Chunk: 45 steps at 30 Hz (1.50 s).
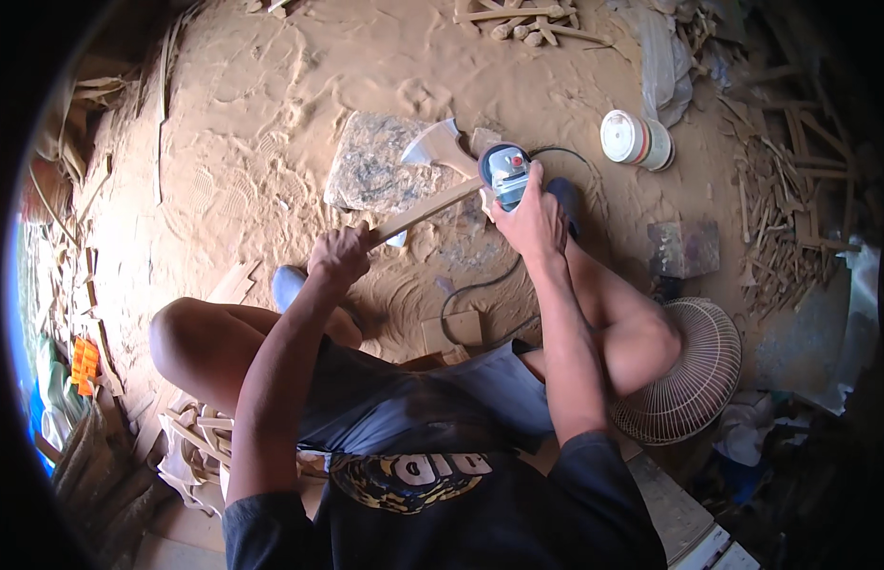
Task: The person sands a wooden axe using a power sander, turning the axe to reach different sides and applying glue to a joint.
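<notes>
My left hand (339,256) is closed round the lower end of a long, pale wooden handle. That handle belongs to an axe-shaped piece (432,201), whose broad head with a whitish edge rests over a stone slab. In my right hand (537,220) is a small round-bodied power tool (507,169), clear-looking and grey with a red spot on top. It sits against the axe where handle and head meet; its working face is hidden underneath. My right fingers wrap its side. A dark cord (446,302) loops over the sawdust between my legs.
Beneath the axe lies the flat stone slab (364,171). A white tub (624,139) lies tipped at the right, near a stained box (684,249). A round fan (693,380) stands by my right knee. Wood scraps (788,214) pile along the right; sawdust covers the floor.
</notes>
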Each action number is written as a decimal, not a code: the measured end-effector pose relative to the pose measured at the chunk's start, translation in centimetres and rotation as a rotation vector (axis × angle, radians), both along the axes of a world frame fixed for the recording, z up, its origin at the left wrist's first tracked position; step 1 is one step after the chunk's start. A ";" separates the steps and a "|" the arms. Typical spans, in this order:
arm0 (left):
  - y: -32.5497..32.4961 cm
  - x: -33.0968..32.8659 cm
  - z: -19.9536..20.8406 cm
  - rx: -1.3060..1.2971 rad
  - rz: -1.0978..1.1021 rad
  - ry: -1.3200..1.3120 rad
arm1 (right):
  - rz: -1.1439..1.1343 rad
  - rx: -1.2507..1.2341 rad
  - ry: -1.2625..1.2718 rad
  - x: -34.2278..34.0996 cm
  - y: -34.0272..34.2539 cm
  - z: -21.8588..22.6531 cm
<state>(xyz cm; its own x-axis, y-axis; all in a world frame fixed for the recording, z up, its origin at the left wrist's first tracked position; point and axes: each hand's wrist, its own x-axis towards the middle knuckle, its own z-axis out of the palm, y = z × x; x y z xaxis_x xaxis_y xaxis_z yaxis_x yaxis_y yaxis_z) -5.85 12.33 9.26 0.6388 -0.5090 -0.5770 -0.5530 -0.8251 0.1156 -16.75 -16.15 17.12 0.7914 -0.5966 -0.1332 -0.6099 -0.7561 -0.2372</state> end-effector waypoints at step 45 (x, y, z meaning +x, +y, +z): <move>0.8 -1.6 -0.5 -0.292 0.182 -0.180 | 0.100 0.202 -0.024 -2.4 4.5 3.7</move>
